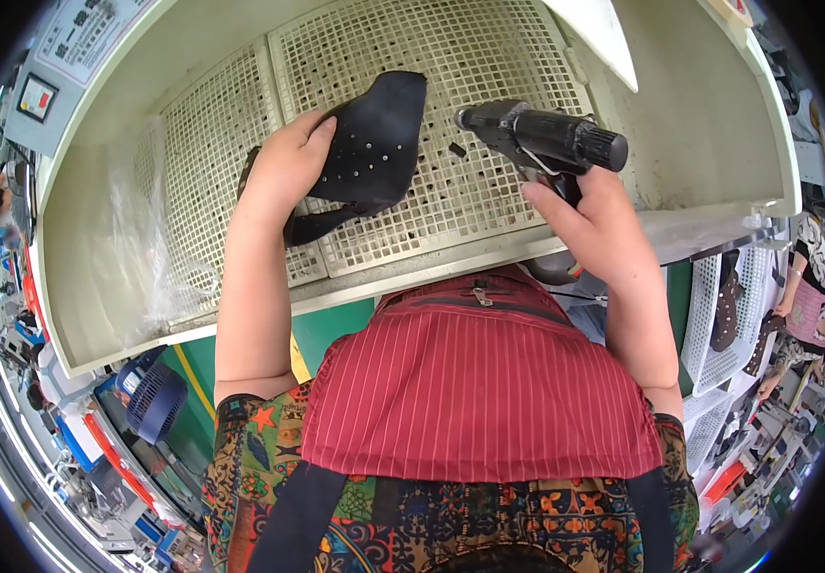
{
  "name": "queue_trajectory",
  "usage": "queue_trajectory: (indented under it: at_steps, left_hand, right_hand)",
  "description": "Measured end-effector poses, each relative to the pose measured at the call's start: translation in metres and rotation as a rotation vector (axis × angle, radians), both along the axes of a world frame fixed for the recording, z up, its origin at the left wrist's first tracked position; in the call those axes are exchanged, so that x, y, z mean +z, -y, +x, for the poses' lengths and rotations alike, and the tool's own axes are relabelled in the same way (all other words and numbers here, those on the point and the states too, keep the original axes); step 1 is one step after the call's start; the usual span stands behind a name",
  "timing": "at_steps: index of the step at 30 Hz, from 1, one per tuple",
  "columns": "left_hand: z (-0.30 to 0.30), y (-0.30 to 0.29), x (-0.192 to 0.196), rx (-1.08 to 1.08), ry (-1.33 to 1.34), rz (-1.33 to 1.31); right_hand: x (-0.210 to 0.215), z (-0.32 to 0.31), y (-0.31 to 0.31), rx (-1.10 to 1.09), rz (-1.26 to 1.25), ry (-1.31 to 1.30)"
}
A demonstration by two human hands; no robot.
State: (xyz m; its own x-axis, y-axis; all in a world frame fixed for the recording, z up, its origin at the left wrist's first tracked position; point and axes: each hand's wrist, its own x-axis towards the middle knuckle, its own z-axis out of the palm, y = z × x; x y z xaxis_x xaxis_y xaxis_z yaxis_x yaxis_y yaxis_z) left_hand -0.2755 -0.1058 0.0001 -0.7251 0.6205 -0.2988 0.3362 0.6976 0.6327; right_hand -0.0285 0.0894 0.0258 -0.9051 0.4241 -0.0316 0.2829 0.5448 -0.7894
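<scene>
My left hand (285, 164) grips a black studded shoe upper (374, 129) by its left side, thumb on top. Small silvery studs dot its face, and a strap-like part hangs below. Most of the fingers are hidden behind it. In my right hand (608, 224) is a black pistol-shaped gun (551, 137), its handle wrapped by the fingers. Its narrow nozzle faces left toward the upper, with a gap between them. Both are held over a pale perforated grid (489, 57); a small black scrap (457, 150) lies there below the nozzle.
A pale walled booth (718, 115) surrounds the grid, its front rim near my waist. Clear plastic film (136, 258) covers its left side. A white panel (603, 38) juts in at top right. White baskets (737, 334) with dark pieces stand at right, near other people. A blue fan (157, 396) is lower left.
</scene>
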Motion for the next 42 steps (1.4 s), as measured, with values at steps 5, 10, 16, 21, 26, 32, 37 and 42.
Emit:
queue_trajectory:
  at_steps: [5,10,16,21,26,32,37,42]
  left_hand:
    - [0.013,0.007,-0.010,0.042,-0.106,0.042]
    - [0.033,0.014,-0.007,0.159,-0.059,0.186]
    - [0.053,0.031,-0.015,0.396,0.195,0.461]
    - [0.045,0.024,-0.006,0.370,0.172,0.353]
    - [0.035,0.025,-0.016,0.291,0.182,0.346]
    - [0.038,0.026,-0.015,0.270,0.176,0.306]
    - [0.031,0.028,-0.003,0.273,-0.079,0.199]
    - [-0.003,0.062,0.042,0.441,-0.531,0.191]
  right_hand:
    - [0.007,-0.004,0.011,0.021,0.034,0.066]
    - [0.011,0.003,0.015,0.166,-0.026,0.082]
    - [0.006,0.003,0.014,0.247,0.008,0.050]
    - [0.003,-0.022,0.029,0.275,0.157,0.192]
    - [0.005,-0.018,0.024,0.276,0.075,0.127]
    - [0.017,-0.004,0.016,0.258,0.146,0.193]
    - [0.026,0.003,0.021,0.301,0.028,0.188]
    - [0.022,0.013,0.013,0.213,-0.087,0.053]
